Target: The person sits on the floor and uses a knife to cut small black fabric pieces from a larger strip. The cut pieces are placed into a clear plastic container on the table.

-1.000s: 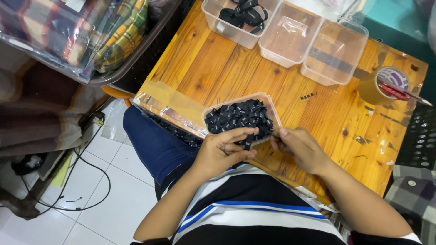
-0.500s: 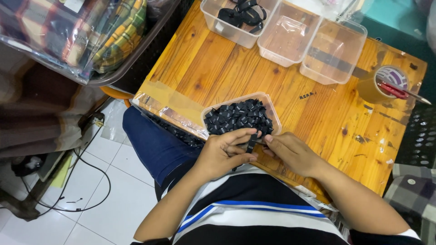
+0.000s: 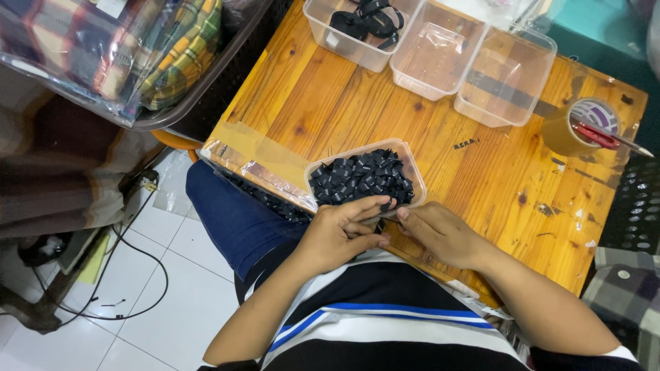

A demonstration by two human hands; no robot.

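- My left hand [image 3: 342,235] and right hand [image 3: 440,233] meet at the table's near edge, fingers curled shut around one small black piece [image 3: 380,223] pinched between them.
- Just beyond, touching my fingertips, sits a clear plastic tub [image 3: 364,175] heaped with small black folded labels.
- The table [image 3: 330,103] is knotty orange wood.
- Farthest off stand three clear tubs in a row [image 3: 436,48]; one holds black straps. A tape roll [image 3: 574,124] sits at right.
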